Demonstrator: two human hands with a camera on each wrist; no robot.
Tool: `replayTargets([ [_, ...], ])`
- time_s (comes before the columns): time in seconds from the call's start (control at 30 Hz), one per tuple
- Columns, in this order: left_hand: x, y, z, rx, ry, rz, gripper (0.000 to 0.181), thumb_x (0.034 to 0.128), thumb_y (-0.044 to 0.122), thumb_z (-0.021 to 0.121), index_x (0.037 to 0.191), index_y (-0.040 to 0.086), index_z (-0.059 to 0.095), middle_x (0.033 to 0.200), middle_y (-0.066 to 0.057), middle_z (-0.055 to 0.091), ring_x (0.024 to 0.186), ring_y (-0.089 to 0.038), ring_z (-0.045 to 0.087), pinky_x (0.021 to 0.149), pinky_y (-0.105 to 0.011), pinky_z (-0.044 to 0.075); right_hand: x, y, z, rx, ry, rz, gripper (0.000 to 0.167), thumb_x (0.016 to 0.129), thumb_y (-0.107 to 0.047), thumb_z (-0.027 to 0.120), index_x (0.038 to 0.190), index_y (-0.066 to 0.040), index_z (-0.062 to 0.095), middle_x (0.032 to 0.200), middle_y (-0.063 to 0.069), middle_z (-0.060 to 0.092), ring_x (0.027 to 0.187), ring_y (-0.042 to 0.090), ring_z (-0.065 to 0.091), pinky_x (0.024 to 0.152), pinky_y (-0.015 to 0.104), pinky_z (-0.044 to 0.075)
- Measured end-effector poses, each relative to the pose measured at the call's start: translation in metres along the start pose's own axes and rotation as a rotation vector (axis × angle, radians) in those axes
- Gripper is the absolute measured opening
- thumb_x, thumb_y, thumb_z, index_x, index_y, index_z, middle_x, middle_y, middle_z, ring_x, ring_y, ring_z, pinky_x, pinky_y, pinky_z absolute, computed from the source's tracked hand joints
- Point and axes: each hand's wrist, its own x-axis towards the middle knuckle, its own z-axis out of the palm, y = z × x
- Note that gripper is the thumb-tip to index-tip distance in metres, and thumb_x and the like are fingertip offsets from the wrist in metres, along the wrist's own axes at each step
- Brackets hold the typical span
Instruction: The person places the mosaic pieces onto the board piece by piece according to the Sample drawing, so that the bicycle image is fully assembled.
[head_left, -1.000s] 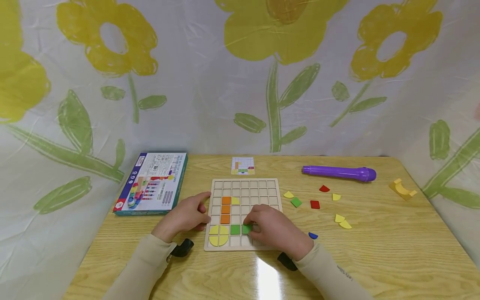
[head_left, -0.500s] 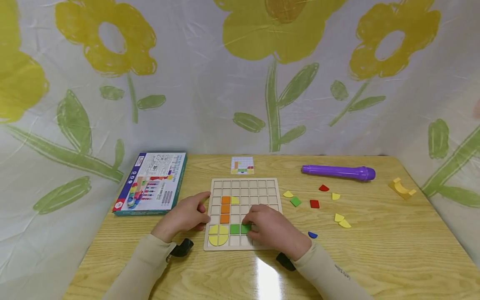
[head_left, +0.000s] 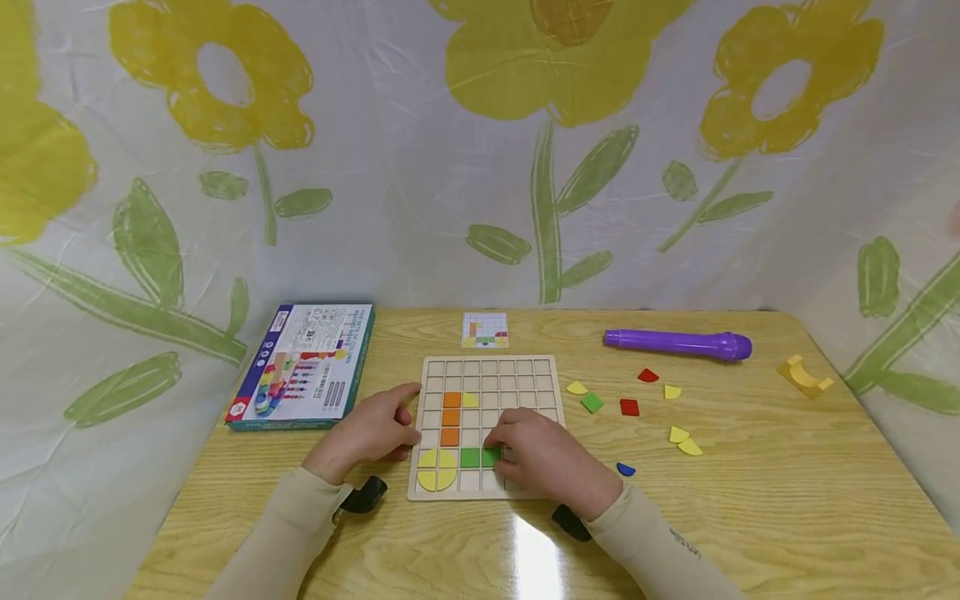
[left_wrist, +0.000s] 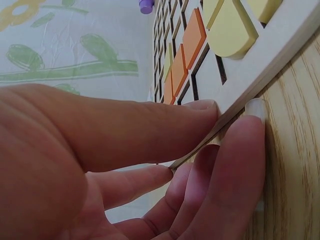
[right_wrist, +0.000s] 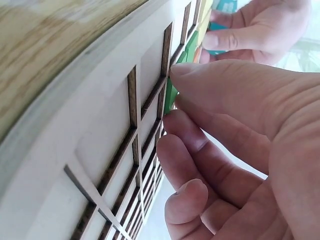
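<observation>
A pale wooden grid board [head_left: 525, 385] lies flat on the table. My right hand [head_left: 543, 454] pinches a green square tile [head_left: 491, 457] between thumb and fingertips; this tile sits in the grid beside another green tile [head_left: 470, 457]. In the right wrist view, the thumb and index finger lie at opposite edges of the pinched green tile [right_wrist: 171, 97]. My left hand [head_left: 369, 429] touches the board's left edge with thumb and extended index finger. Set in the grid are three orange squares [head_left: 451, 417], a yellow quarter-circle [head_left: 470, 401] and a yellow circle of quarter pieces [head_left: 437, 470].
Loose tiles lie right of the board: a green square [head_left: 592, 403], a red square [head_left: 629, 407], a blue half-circle [head_left: 626, 469] and several others. A pattern card [head_left: 485, 331], a purple toy microphone [head_left: 677, 343], a yellow arch block [head_left: 805, 377] and a game box [head_left: 306, 364] stand around it.
</observation>
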Motion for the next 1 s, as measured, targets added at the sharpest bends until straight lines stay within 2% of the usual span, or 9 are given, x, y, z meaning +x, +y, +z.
replayTargets([
  [0.27, 0.001, 0.002, -0.001, 0.011, 0.003, 0.004, 0.080, 0.0943, 0.000, 0.076, 0.166, 0.006, 0.040, 0.102, -0.012, 0.056, 0.072, -0.021, 0.064, 0.067, -0.033, 0.062, -0.001, 0.003, -0.004, 0.006, 0.016, 0.016, 0.015, 0.092, -0.013, 0.083, 0.107, -0.014, 0.085, 0.102, -0.003, 0.072, 0.097, 0.012, 0.065, 0.086, 0.031, 0.060],
  [0.5, 0.002, 0.002, 0.000, 0.026, 0.001, -0.025, 0.080, 0.0949, 0.003, 0.077, 0.166, 0.009, 0.041, 0.105, -0.012, 0.057, 0.075, -0.021, 0.064, 0.068, -0.032, 0.062, -0.014, 0.023, -0.017, 0.071, 0.016, 0.156, 0.021, 0.094, -0.018, 0.081, 0.113, -0.010, 0.083, 0.109, -0.001, 0.074, 0.104, 0.015, 0.067, 0.095, 0.039, 0.060],
  [0.73, 0.004, -0.001, 0.000, 0.040, 0.014, -0.031, 0.080, 0.0947, 0.004, 0.078, 0.166, 0.009, 0.041, 0.105, -0.012, 0.058, 0.075, -0.021, 0.064, 0.067, -0.031, 0.061, -0.033, 0.060, -0.040, 0.091, 0.082, 0.311, 0.023, 0.095, -0.019, 0.082, 0.115, -0.009, 0.080, 0.106, 0.002, 0.074, 0.097, 0.018, 0.067, 0.090, 0.041, 0.060],
  [1.0, 0.004, -0.002, 0.002, 0.037, 0.012, -0.038, 0.080, 0.0945, 0.004, 0.078, 0.165, 0.010, 0.042, 0.106, -0.011, 0.058, 0.075, -0.021, 0.064, 0.067, -0.031, 0.061, -0.052, 0.093, -0.051, 0.137, 0.115, 0.445, 0.025, 0.097, -0.021, 0.081, 0.119, -0.009, 0.079, 0.114, 0.006, 0.075, 0.101, 0.023, 0.068, 0.089, 0.046, 0.061],
])
